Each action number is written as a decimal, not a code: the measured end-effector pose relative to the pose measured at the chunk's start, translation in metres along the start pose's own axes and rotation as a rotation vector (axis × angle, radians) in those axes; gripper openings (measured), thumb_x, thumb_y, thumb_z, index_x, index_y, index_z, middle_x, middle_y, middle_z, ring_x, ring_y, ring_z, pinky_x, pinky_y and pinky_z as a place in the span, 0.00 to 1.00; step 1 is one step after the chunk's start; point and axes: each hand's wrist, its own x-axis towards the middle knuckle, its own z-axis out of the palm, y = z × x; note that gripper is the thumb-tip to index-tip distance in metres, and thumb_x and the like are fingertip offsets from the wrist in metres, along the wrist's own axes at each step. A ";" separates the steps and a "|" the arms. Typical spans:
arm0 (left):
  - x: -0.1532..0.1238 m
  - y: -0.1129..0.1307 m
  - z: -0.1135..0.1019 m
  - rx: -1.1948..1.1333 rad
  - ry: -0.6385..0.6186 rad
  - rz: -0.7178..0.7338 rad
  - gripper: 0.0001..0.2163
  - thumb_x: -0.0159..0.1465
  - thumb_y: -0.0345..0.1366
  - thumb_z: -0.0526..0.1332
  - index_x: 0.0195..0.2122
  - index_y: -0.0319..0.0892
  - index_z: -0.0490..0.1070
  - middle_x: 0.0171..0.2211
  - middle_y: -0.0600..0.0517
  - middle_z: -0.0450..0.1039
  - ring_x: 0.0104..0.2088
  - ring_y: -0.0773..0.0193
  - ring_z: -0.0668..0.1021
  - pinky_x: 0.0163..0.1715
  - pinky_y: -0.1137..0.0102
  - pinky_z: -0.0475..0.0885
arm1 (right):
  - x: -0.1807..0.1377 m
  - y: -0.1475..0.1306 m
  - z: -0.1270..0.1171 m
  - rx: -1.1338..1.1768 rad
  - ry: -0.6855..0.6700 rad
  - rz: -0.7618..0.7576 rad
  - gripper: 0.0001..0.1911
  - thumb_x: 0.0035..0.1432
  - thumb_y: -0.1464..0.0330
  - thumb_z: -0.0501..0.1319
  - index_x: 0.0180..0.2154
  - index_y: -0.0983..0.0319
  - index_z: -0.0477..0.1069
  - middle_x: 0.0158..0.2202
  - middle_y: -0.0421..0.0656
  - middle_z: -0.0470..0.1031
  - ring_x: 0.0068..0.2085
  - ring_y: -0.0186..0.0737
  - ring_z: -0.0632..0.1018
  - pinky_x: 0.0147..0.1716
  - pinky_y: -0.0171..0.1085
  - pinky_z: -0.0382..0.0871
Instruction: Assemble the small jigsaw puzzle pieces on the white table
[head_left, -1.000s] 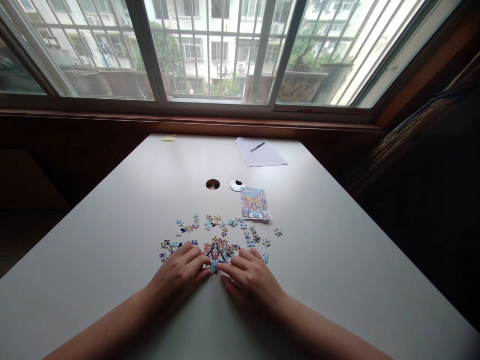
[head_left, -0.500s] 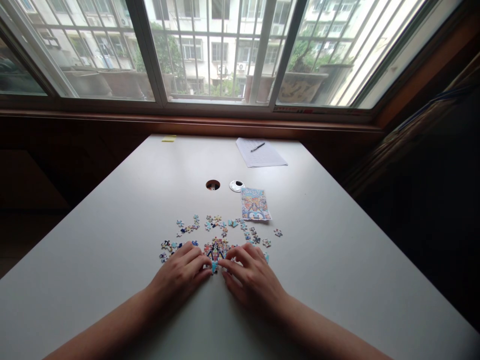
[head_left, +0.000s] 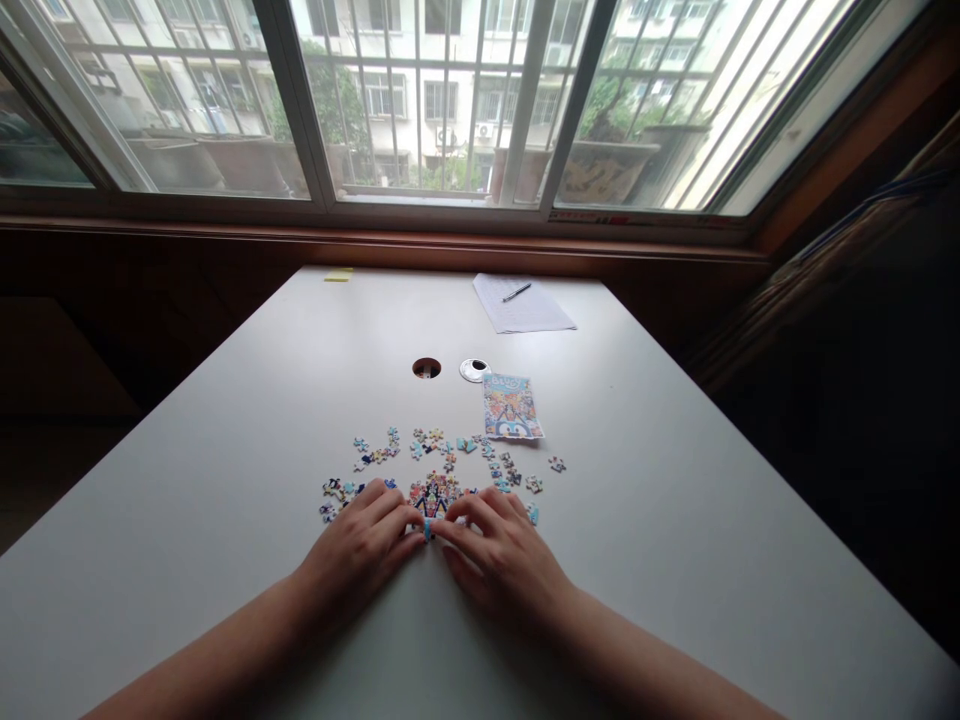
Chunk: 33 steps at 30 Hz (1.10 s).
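Head view, seated at desk (head_left: 675, 560). Left hand (head_left: 360, 550) and right hand (head_left: 502, 560) lie palm-down w/ fingertips meeting over the near edge of the joined puzzle cluster (head_left: 435, 495); each hand's thumb and forefinger appear pressed together on a small blue piece (head_left: 428, 530) at the cluster's 6 o'clock, other fingers loosely spread flat on the desk, prob. to steady the cluster while the piece is seated. Exact grip on the piece is too small to confirm. Loose pieces (head_left: 450, 450) fan out from approx. 9 o'clock through 12 to 3 o'clock of the cluster, face-up and apart, so each can be read and reached. Reference picture card (head_left: 511, 407) sits at 1 o'clock, upright to the viewer, within glance. Farther at 12 o'clock: cable hole (head_left: 426, 368) w/ its cap (head_left: 474, 370) beside it; paper sheet (head_left: 523, 304) w/ pen (head_left: 516, 293) on top; yellow note (head_left: 338, 275) at far edge.
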 end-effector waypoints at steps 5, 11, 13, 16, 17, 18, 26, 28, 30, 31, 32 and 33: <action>-0.002 0.000 0.001 0.005 -0.010 0.015 0.03 0.73 0.32 0.58 0.43 0.42 0.70 0.38 0.49 0.72 0.41 0.57 0.70 0.44 0.61 0.68 | -0.001 0.000 0.000 0.007 -0.017 0.000 0.15 0.67 0.68 0.60 0.54 0.51 0.73 0.46 0.42 0.76 0.46 0.47 0.69 0.44 0.47 0.57; -0.001 0.000 0.001 0.018 -0.010 0.018 0.03 0.72 0.31 0.58 0.43 0.42 0.70 0.38 0.49 0.72 0.42 0.56 0.70 0.46 0.60 0.69 | -0.001 0.001 0.001 0.006 -0.014 0.002 0.15 0.67 0.68 0.60 0.54 0.51 0.73 0.47 0.42 0.76 0.46 0.47 0.69 0.45 0.47 0.56; -0.001 0.000 0.000 0.017 0.001 0.012 0.03 0.72 0.31 0.59 0.45 0.42 0.70 0.40 0.48 0.73 0.43 0.56 0.70 0.47 0.59 0.70 | -0.001 0.001 0.001 -0.002 -0.009 0.002 0.15 0.67 0.68 0.61 0.54 0.51 0.73 0.47 0.41 0.76 0.46 0.46 0.69 0.45 0.47 0.56; -0.001 0.000 -0.002 0.015 0.034 0.015 0.06 0.71 0.31 0.60 0.48 0.42 0.71 0.43 0.48 0.74 0.46 0.56 0.71 0.48 0.60 0.71 | -0.002 0.002 0.002 -0.021 -0.006 -0.010 0.15 0.67 0.67 0.61 0.54 0.51 0.72 0.47 0.41 0.76 0.46 0.46 0.69 0.45 0.46 0.56; -0.001 0.000 -0.003 0.010 0.041 0.023 0.08 0.70 0.31 0.60 0.50 0.43 0.71 0.44 0.48 0.74 0.47 0.56 0.71 0.49 0.60 0.72 | -0.002 0.002 0.002 -0.029 -0.005 -0.017 0.15 0.67 0.67 0.61 0.54 0.52 0.72 0.47 0.41 0.76 0.46 0.46 0.69 0.45 0.46 0.56; 0.000 0.000 -0.004 0.005 0.047 0.036 0.09 0.70 0.30 0.60 0.50 0.43 0.72 0.45 0.48 0.75 0.48 0.56 0.72 0.50 0.60 0.72 | -0.002 0.002 0.002 -0.039 -0.005 -0.025 0.15 0.67 0.67 0.61 0.54 0.52 0.72 0.47 0.41 0.76 0.46 0.46 0.69 0.45 0.46 0.56; 0.001 -0.003 -0.015 0.070 0.058 0.181 0.13 0.66 0.26 0.59 0.51 0.42 0.74 0.47 0.48 0.78 0.52 0.54 0.74 0.54 0.58 0.73 | -0.001 0.002 -0.002 -0.082 -0.005 -0.062 0.11 0.70 0.65 0.58 0.52 0.55 0.73 0.47 0.43 0.76 0.46 0.45 0.69 0.46 0.47 0.56; 0.001 -0.005 -0.016 0.115 0.048 0.212 0.14 0.66 0.26 0.59 0.52 0.42 0.74 0.48 0.47 0.79 0.52 0.53 0.74 0.52 0.57 0.74 | -0.002 0.005 -0.004 -0.066 0.019 -0.060 0.11 0.70 0.64 0.58 0.52 0.55 0.73 0.47 0.43 0.77 0.46 0.45 0.70 0.46 0.46 0.57; 0.001 -0.006 -0.016 0.154 0.037 0.236 0.15 0.67 0.27 0.59 0.53 0.42 0.74 0.48 0.47 0.79 0.51 0.53 0.75 0.50 0.57 0.75 | -0.003 0.008 -0.006 -0.052 0.041 -0.049 0.12 0.70 0.64 0.58 0.52 0.55 0.73 0.47 0.43 0.77 0.46 0.45 0.69 0.46 0.46 0.57; 0.001 -0.007 -0.016 0.169 0.031 0.242 0.15 0.67 0.27 0.59 0.54 0.43 0.74 0.49 0.47 0.78 0.50 0.53 0.75 0.50 0.57 0.75 | -0.004 0.009 -0.006 -0.049 0.047 -0.042 0.12 0.70 0.65 0.58 0.53 0.55 0.73 0.47 0.43 0.77 0.46 0.46 0.69 0.46 0.46 0.57; 0.002 -0.007 -0.016 0.180 0.026 0.245 0.16 0.67 0.28 0.59 0.55 0.43 0.74 0.49 0.47 0.78 0.49 0.54 0.75 0.49 0.58 0.75 | -0.005 0.011 -0.007 -0.048 0.051 -0.036 0.13 0.70 0.65 0.58 0.54 0.55 0.73 0.47 0.43 0.77 0.47 0.46 0.69 0.46 0.47 0.57; 0.002 -0.008 -0.016 0.188 0.023 0.246 0.16 0.68 0.28 0.59 0.55 0.43 0.74 0.49 0.47 0.78 0.49 0.54 0.75 0.48 0.58 0.76 | -0.005 0.012 -0.008 -0.049 0.050 -0.033 0.13 0.70 0.65 0.58 0.54 0.55 0.73 0.48 0.44 0.77 0.47 0.46 0.69 0.46 0.47 0.57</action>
